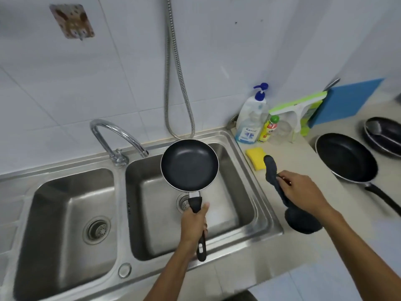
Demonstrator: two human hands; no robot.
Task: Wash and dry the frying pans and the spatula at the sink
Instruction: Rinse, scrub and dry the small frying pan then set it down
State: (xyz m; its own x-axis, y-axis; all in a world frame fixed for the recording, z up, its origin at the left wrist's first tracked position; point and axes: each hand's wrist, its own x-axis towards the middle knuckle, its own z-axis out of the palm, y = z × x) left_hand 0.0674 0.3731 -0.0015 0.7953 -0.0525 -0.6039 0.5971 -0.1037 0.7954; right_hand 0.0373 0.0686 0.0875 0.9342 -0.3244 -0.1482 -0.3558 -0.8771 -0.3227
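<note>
Black, stiff and probably light, the pan (189, 166) is held over the right basin (235, 192), its handle (196, 204) clenched in the left hand (193, 224), a limp cloth (271, 170) grasped in the right hand (303, 192).

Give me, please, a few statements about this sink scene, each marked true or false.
1. The left hand grips the small frying pan by its handle. True.
2. The small frying pan is held over the left basin. False: it is over the right basin.
3. The right hand holds a dark cloth. True.
4. The yellow sponge lies in the sink. False: it lies on the counter, beside the sink.
</note>
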